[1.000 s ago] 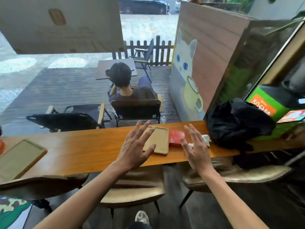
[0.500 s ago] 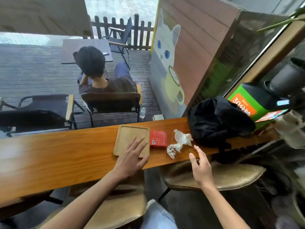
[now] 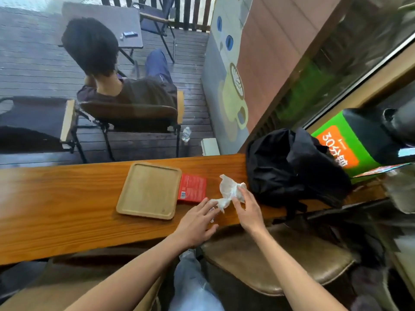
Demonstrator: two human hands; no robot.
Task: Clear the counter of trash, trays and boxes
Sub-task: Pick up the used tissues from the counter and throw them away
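Note:
A crumpled white tissue (image 3: 229, 190) lies on the wooden counter (image 3: 67, 205). My right hand (image 3: 248, 209) pinches its right part between thumb and fingers. My left hand (image 3: 197, 223) lies flat with fingers spread, its fingertips touching the tissue's lower left end. Left of the tissue sits a small red box (image 3: 192, 188), and beside that an empty wooden tray (image 3: 150, 190). Both stand free of my hands.
A black backpack (image 3: 294, 167) rests on the counter's right end, close to my right hand. Behind it is a green box (image 3: 343, 149). Brown stools (image 3: 276, 259) stand under the counter edge. Beyond the window a person sits in a chair (image 3: 128, 115).
My left hand left the tray and slid right to the tissue. My right hand rose from below the counter edge and closed on the tissue. The view has tilted down and closer.

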